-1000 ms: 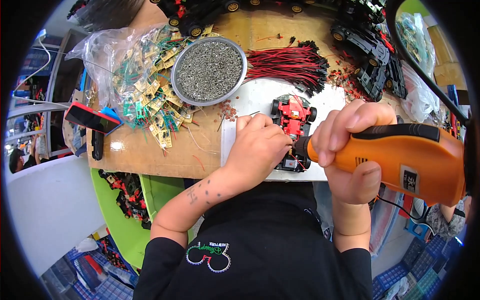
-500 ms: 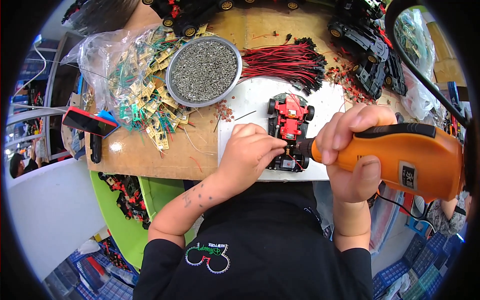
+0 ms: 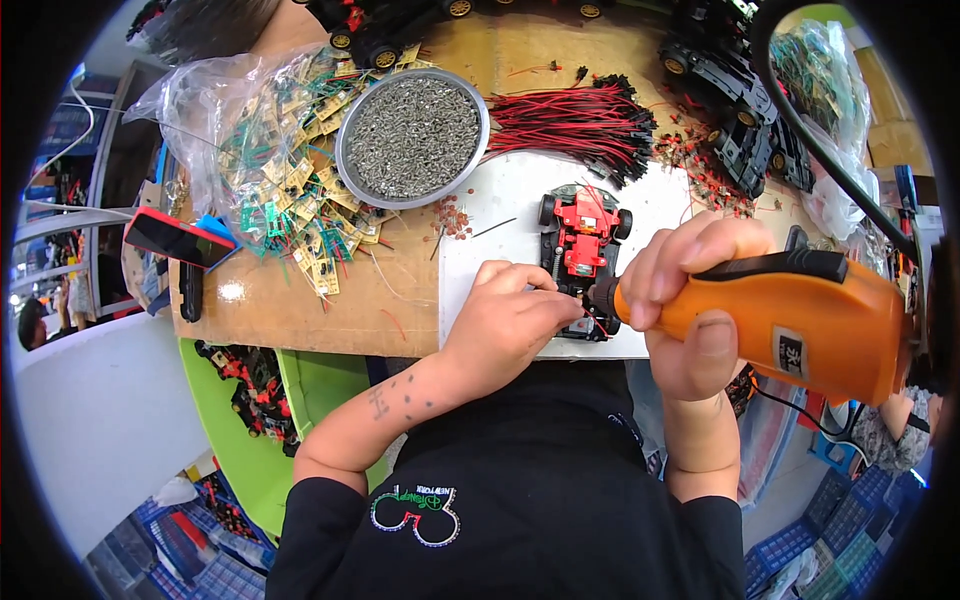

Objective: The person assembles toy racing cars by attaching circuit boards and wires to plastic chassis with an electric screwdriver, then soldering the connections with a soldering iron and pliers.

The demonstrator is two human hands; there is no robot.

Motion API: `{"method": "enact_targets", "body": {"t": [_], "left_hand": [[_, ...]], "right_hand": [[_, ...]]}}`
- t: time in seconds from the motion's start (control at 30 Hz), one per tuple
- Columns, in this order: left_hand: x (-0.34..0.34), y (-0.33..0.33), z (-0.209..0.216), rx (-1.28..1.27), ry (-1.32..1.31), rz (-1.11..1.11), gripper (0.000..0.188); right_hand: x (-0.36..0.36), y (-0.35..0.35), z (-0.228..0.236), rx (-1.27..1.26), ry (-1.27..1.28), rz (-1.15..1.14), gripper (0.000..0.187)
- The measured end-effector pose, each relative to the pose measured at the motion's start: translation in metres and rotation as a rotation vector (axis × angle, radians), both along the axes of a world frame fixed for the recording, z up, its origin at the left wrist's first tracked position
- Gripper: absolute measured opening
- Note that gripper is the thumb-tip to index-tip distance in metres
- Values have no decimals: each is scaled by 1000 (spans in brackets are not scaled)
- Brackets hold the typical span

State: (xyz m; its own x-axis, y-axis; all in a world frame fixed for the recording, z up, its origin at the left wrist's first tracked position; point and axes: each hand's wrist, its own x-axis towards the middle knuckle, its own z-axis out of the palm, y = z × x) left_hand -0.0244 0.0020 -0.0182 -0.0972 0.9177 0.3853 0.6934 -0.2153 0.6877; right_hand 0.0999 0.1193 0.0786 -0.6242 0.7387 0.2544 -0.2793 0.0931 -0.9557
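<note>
My right hand [image 3: 682, 345] is wrapped round an orange electric screwdriver [image 3: 845, 320], held level with its dark tip end over the rear part of a toy car chassis [image 3: 583, 250]. The chassis is red and black, with black wheels, and lies on a white board [image 3: 480, 235]. From the other side my left hand [image 3: 500, 325] reaches to the same spot, thumb and fingertips pinched together. Whatever the pinch holds is too small or hidden to make out. The fingers and the tool cover part of the chassis.
Behind the board stand a metal bowl of small screws [image 3: 412, 140] and a bundle of red and black wires [image 3: 570, 125]. Circuit boards [image 3: 320, 200] are heaped at left, near a red-edged phone [image 3: 175, 240]. Black toy cars [image 3: 725, 95] sit back right; a dark cable [image 3: 830, 150] arches there.
The screwdriver and right hand have shifted slightly left, its tip end closer in over the chassis. My left hand has moved slightly right and lower, still pinched at the chassis.
</note>
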Motion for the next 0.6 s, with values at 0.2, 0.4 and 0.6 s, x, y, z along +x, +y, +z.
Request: {"method": "enact_targets", "body": {"t": [0.2, 0.4, 0.6], "left_hand": [[1, -1, 2, 15, 21, 1, 19], [3, -2, 2, -26, 11, 55, 21], [2, 3, 8, -50, -25, 144, 17]], "right_hand": [[0, 0, -10, 84, -16, 26, 50], [-1, 6, -9, -7, 94, 24, 46], [3, -8, 9, -41, 131, 52, 49]]}}
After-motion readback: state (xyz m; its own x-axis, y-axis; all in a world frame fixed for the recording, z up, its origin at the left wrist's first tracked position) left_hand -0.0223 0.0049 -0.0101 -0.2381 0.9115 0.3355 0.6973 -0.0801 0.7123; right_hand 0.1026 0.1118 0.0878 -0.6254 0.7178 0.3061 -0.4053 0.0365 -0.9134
